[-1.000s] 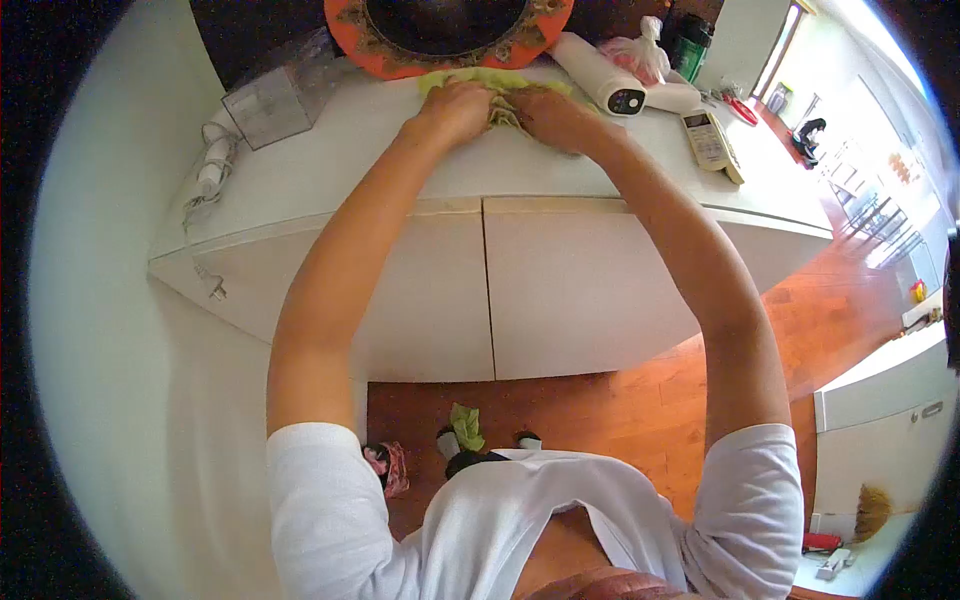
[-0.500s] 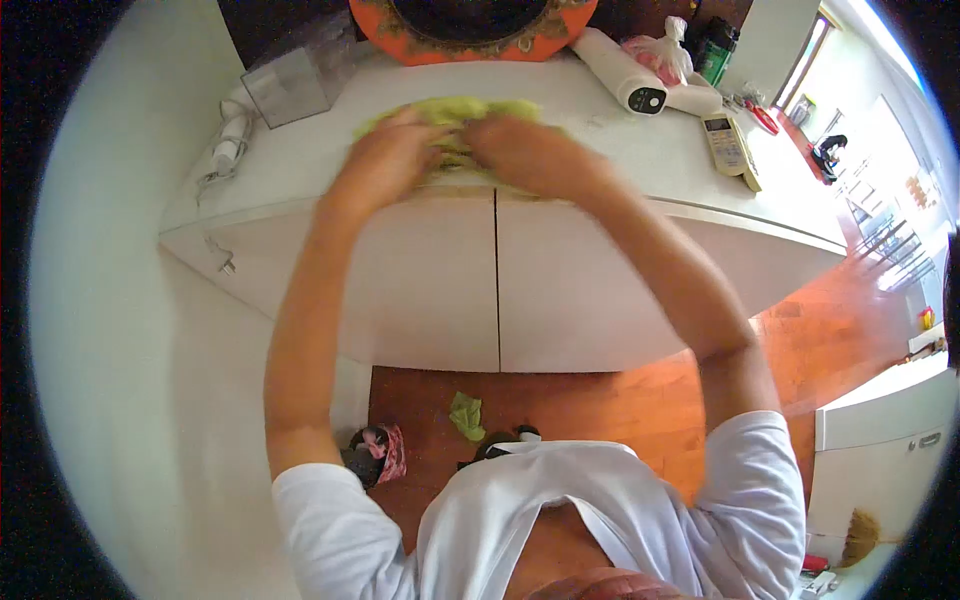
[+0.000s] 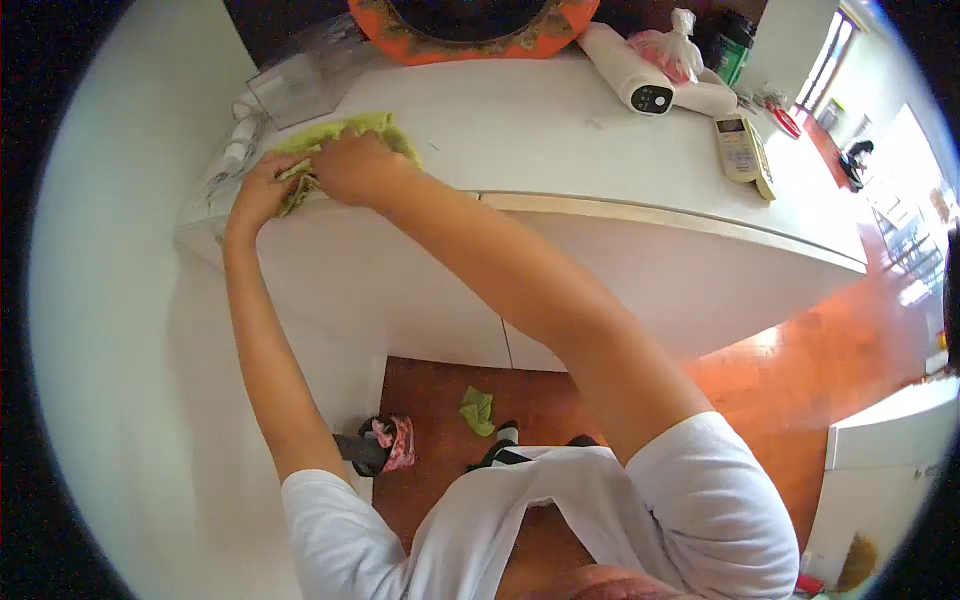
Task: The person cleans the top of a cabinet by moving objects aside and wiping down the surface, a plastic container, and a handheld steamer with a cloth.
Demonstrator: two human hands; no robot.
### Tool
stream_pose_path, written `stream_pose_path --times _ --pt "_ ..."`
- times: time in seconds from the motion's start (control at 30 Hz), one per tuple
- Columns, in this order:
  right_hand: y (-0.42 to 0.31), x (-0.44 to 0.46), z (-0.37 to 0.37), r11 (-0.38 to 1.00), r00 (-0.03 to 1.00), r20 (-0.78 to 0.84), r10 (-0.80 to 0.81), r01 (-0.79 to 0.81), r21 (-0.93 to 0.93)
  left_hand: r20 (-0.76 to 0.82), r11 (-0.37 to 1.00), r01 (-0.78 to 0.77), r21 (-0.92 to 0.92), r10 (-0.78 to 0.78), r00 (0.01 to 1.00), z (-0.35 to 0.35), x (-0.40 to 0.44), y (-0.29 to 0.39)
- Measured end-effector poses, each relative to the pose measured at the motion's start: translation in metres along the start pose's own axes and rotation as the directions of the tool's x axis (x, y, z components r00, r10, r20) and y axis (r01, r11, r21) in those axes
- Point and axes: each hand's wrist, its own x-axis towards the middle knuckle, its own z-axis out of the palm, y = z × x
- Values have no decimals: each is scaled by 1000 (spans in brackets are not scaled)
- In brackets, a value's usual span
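Note:
A yellow-green cloth (image 3: 392, 128) lies bunched on the white cabinet top (image 3: 500, 130), toward its left end. My left hand (image 3: 264, 190) grips the cloth's left edge, close to the white device with a cord (image 3: 238, 150). With its fingers curled down into the cloth, my right hand (image 3: 357, 168) presses on its middle. Part of the cloth is hidden under both hands. Just behind it stands a clear plastic box (image 3: 300, 88).
An orange-framed round object (image 3: 470, 48) stands at the back. To the right are a white cylindrical device (image 3: 625, 70), a tied plastic bag (image 3: 675, 50), a green-labelled bottle (image 3: 733, 50) and a remote control (image 3: 742, 150). Another green cloth (image 3: 477, 411) lies on the floor.
Both hands and the cloth have slid left along the cabinet top, from the middle to near the clear box. The view has shifted slightly.

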Motion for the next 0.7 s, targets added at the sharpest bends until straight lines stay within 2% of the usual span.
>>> stream_pose_path --times 0.1,0.17,0.2,0.23,0.27,0.3,0.33,0.4,0.43,0.47,0.5,0.6,0.7 --pt "18 -48 -25 998 997 71 -28 24 53 101 991 130 39 -133 986 -4 -13 83" --pt "34 -89 -56 995 993 116 -31 20 96 73 983 87 -164 -76 994 9 -20 129" --pt "45 -114 -72 991 992 126 -24 7 134 14 991 -21 -129 23 1000 23 -20 145" --pt "62 -140 -81 990 993 84 -78 68 121 -39 988 -126 -85 123 992 37 -20 161" --pt "80 -167 -91 986 990 43 -134 129 107 -60 983 -167 -80 162 985 46 -21 192" --pt "92 -195 -108 990 990 55 -127 122 76 -81 975 -207 -76 201 976 58 -21 225" --pt "101 -225 -125 992 991 67 -120 117 42 -102 977 -203 -62 196 975 71 -22 256" --pt "121 -279 -141 994 985 -136 -108 104 -34 -113 986 -156 -66 148 982 95 -26 316" --pt "125 -302 -157 997 995 -74 -63 60 -40 -105 990 -115 -85 106 989 104 -28 345" --pt "126 -322 -175 999 1000 -13 -14 14 -52 -165 985 -161 -63 149 975 115 -30 367" --pt "127 -340 -186 998 1000 -20 8 -9 -67 -220 977 -208 -38 195 956 125 -33 387" --pt "124 -372 -200 990 998 -36 58 -62 -125 -339 977 -203 -64 170 925 139 -48 432" --pt "119 -371 -196 982 997 -56 58 -67 -177 -389 971 -213 -106 157 908 137 -57 433"
